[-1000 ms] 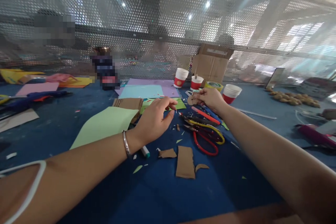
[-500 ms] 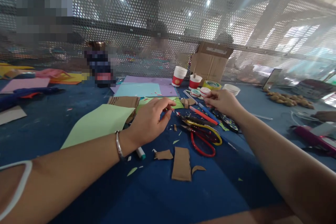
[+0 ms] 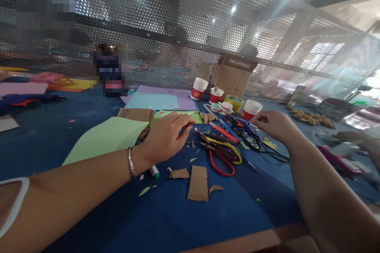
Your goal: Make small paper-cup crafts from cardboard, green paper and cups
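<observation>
My left hand (image 3: 169, 136) hovers over the middle of the blue table, thumb and fingertips pinched together. A tiny whitish bit shows at the tips, too small to name. My right hand (image 3: 274, 124) is closed with curled fingers, right of a blue glue gun (image 3: 247, 127) with a black cord; whether it grips anything is hidden. Between the hands lie scissors with red handles (image 3: 221, 168), yellow-handled pliers (image 3: 228, 145), an orange marker (image 3: 222, 131) and a blue marker (image 3: 228, 129). A light green sheet (image 3: 103, 138) lies beside my left wrist.
Cardboard pieces (image 3: 198, 184) and paper scraps lie in front. Paper cups (image 3: 198, 89), yellow tape (image 3: 234, 102) and a cardboard box (image 3: 231, 75) stand behind, before a perforated metal screen (image 3: 142, 19). At right are peanut-like pods (image 3: 311, 118) and another person's hand (image 3: 352, 136).
My right hand has moved right, away from the small white-and-red rolls, uncovering the glue gun and its cord. My left hand keeps its pinch in place. The view has shifted slightly right.
</observation>
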Motion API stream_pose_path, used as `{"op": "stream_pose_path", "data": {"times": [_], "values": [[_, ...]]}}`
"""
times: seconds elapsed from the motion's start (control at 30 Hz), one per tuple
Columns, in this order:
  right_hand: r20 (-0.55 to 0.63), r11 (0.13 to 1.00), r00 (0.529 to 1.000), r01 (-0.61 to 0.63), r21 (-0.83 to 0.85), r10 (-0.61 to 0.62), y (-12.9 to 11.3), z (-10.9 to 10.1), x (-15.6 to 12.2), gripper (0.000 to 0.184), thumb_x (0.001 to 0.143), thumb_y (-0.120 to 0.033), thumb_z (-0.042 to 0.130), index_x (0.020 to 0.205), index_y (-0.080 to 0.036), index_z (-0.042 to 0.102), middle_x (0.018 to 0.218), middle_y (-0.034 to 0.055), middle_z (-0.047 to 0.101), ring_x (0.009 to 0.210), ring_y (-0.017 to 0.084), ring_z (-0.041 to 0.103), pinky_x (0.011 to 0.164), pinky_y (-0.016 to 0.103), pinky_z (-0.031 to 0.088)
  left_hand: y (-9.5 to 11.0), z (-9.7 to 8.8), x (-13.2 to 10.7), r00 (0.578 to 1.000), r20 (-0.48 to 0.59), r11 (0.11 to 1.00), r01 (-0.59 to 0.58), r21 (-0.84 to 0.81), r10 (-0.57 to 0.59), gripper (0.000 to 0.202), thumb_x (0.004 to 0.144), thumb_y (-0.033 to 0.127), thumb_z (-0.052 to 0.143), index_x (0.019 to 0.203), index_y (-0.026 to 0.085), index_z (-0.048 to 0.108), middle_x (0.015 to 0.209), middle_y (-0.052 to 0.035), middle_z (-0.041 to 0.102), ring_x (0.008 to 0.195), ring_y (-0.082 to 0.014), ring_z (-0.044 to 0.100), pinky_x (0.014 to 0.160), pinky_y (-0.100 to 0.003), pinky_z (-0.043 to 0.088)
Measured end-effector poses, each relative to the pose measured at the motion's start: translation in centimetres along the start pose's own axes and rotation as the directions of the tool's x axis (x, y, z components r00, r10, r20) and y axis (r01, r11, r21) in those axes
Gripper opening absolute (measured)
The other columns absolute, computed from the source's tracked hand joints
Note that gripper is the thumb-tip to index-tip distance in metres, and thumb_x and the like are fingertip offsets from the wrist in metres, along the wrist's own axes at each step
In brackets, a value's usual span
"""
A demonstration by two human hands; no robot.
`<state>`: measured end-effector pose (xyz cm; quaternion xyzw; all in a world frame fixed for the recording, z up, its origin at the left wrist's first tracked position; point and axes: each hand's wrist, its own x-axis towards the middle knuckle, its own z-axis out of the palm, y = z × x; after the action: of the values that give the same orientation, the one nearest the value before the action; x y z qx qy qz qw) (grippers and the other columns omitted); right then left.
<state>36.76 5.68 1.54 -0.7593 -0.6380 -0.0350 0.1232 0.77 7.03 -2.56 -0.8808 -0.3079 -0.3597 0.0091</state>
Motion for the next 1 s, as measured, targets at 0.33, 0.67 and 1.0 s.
{"op": "stream_pose_path", "data": {"times": [0.33, 0.67, 1.0], "values": [[0.264, 0.998, 0.962, -0.06, -0.036, 0.068, -0.4, 0.7, 0.4, 0.039, 0.083, -0.052, 0.066, 0.062, -0.02, 0.063, 0.058, 0.004, 0.067, 0.055, 0.019, 0.063, 0.054, 0.029, 0.04, -0.3, 0.3, -0.1, 1.0, -0.002, 1.0, -0.011, -0.014, 0.011, 0.015, 0.096, 0.019, 0.051, 0.105, 0.018, 0.064, 0.097, -0.006, 0.072, 0.094, -0.0227, 0.064, 0.084, -0.037, 0.049], [0.395, 0.986, 0.911, -0.155, 0.066, 0.117, 0.2, 1.8, 0.8, 0.03, 0.087, -0.045, 0.063, 0.073, -0.019, 0.066, 0.051, 0.0028, 0.065, 0.048, 0.016, 0.062, 0.049, 0.025, 0.045, 0.1, 0.2, 0.2, 0.996, 0.077, 0.995, 0.048, -0.091, -0.041, 0.016, 0.095, 0.018, 0.052, 0.105, 0.018, 0.064, 0.099, -0.0058, 0.073, 0.093, -0.0217, 0.067, 0.083, -0.037, 0.051], [0.364, 0.981, 0.914, -0.194, 0.002, 0.18, 1.0, 2.3, 1.7, 0.018, 0.083, -0.034, 0.065, 0.073, -0.019, 0.066, 0.048, 0.0016, 0.063, 0.048, 0.018, 0.064, 0.05, 0.024, 0.044, 0.0, 0.3, 0.3, 0.991, 0.12, 0.991, 0.069, -0.117, -0.055, 0.017, 0.095, 0.018, 0.052, 0.106, 0.018, 0.064, 0.101, -0.0049, 0.073, 0.094, -0.0206, 0.067, 0.084, -0.034, 0.05]]}}
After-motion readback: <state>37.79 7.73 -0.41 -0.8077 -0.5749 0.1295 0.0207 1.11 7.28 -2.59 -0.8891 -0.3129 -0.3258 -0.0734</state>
